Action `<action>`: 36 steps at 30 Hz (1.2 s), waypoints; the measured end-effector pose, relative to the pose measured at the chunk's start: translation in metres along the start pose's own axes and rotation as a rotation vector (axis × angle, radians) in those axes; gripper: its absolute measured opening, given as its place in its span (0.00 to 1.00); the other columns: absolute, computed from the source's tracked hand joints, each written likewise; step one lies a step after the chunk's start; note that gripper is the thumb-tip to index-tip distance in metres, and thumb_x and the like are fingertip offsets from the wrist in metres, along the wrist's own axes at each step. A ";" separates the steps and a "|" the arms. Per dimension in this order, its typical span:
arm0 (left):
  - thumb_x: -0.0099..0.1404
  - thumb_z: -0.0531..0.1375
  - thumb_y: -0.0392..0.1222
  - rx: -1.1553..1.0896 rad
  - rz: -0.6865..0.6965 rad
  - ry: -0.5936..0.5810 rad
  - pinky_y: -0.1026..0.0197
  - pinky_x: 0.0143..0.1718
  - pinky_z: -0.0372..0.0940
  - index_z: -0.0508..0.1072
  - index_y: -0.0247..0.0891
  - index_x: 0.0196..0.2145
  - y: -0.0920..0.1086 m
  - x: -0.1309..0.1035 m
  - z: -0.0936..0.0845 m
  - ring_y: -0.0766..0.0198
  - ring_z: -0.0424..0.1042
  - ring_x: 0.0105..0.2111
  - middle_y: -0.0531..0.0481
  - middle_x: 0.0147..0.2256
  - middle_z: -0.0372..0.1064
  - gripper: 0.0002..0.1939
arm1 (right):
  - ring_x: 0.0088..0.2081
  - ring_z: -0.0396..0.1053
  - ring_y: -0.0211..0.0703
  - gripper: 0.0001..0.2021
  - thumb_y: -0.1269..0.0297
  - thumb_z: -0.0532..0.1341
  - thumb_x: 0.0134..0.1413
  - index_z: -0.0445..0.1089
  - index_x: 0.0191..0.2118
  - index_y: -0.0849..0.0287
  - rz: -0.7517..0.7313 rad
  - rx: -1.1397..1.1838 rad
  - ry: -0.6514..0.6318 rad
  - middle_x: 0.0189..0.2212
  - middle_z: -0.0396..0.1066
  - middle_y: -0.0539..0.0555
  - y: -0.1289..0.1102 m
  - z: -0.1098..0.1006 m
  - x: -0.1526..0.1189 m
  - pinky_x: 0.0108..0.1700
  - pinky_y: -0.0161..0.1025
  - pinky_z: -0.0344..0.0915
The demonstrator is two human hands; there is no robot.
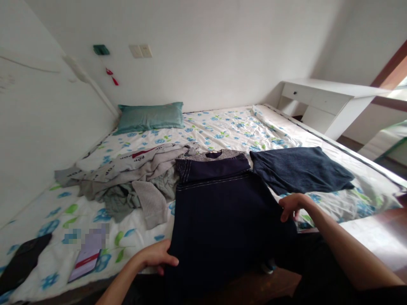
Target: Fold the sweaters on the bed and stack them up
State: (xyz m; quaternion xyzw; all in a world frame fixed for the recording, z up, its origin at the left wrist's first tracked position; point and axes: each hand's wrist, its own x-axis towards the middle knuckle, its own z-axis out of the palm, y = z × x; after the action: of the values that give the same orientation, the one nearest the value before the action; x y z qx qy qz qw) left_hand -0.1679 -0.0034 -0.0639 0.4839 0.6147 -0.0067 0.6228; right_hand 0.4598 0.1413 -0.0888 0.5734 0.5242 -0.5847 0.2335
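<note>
A dark navy sweater (219, 216) with a grey knitted collar and white stitch lines lies front up on the bed, its lower part hanging over the near edge. My left hand (157, 256) pinches its left side edge, thumb on top. On the opposite side edge, my right hand (291, 206) grips the cloth with curled fingers. Between the two hands the fabric is spread fairly flat. A folded dark blue garment (302, 169) rests just beyond my right hand. To the left of the sweater is a loose heap of grey and green knit clothes (136, 167).
The bed (219, 127) has a white sheet with blue flowers. A green pillow (151, 117) lies against the wall. At the near left are a phone (87, 256) with a lit screen and a black flat object (25, 260). A white desk (330, 99) stands beyond the bed's right side.
</note>
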 end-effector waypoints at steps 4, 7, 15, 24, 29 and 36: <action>0.50 0.73 0.68 0.185 -0.099 0.052 0.52 0.30 0.72 0.74 0.42 0.25 0.006 0.021 -0.032 0.47 0.79 0.27 0.42 0.25 0.78 0.26 | 0.31 0.79 0.45 0.25 0.51 0.84 0.42 0.76 0.35 0.62 0.007 -0.006 0.197 0.30 0.79 0.56 -0.017 -0.010 0.017 0.29 0.34 0.75; 0.51 0.72 0.66 0.244 0.059 0.349 0.54 0.31 0.70 0.74 0.44 0.25 0.031 0.043 -0.063 0.49 0.78 0.27 0.45 0.25 0.77 0.24 | 0.31 0.79 0.46 0.18 0.51 0.78 0.56 0.80 0.41 0.62 -0.059 0.001 0.464 0.29 0.78 0.56 -0.040 -0.032 0.030 0.34 0.38 0.77; 0.54 0.75 0.63 -0.082 0.225 0.825 0.51 0.51 0.75 0.76 0.37 0.54 0.103 0.130 -0.133 0.44 0.82 0.51 0.32 0.54 0.82 0.38 | 0.55 0.82 0.49 0.21 0.58 0.69 0.68 0.79 0.62 0.58 -0.390 0.013 0.978 0.53 0.83 0.58 -0.098 -0.091 0.081 0.59 0.36 0.72; 0.62 0.75 0.46 -0.642 0.281 0.605 0.59 0.42 0.78 0.77 0.39 0.38 0.134 0.195 -0.191 0.58 0.83 0.37 0.42 0.38 0.83 0.13 | 0.57 0.81 0.51 0.31 0.52 0.72 0.67 0.74 0.68 0.64 -0.308 0.235 1.046 0.58 0.80 0.64 -0.138 -0.157 0.145 0.58 0.37 0.72; 0.58 0.76 0.41 -0.694 0.227 0.574 0.56 0.38 0.80 0.79 0.37 0.37 0.152 0.223 -0.195 0.54 0.85 0.35 0.42 0.35 0.84 0.13 | 0.35 0.78 0.42 0.36 0.50 0.81 0.54 0.73 0.61 0.65 -0.285 0.448 0.908 0.37 0.80 0.55 -0.154 -0.180 0.171 0.34 0.32 0.70; 0.47 0.80 0.38 -0.663 0.237 0.636 0.48 0.37 0.82 0.82 0.33 0.40 0.173 0.244 -0.221 0.48 0.84 0.32 0.41 0.33 0.85 0.22 | 0.19 0.50 0.27 0.24 0.64 0.82 0.52 0.69 0.45 0.59 -0.374 0.631 0.540 0.20 0.57 0.38 -0.173 -0.214 0.156 0.18 0.27 0.44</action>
State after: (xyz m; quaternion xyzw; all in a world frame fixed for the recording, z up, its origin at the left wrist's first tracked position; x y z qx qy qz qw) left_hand -0.1714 0.3666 -0.0997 0.3038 0.6844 0.4096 0.5211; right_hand 0.3631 0.4400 -0.1274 0.6440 0.4572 -0.5773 -0.2074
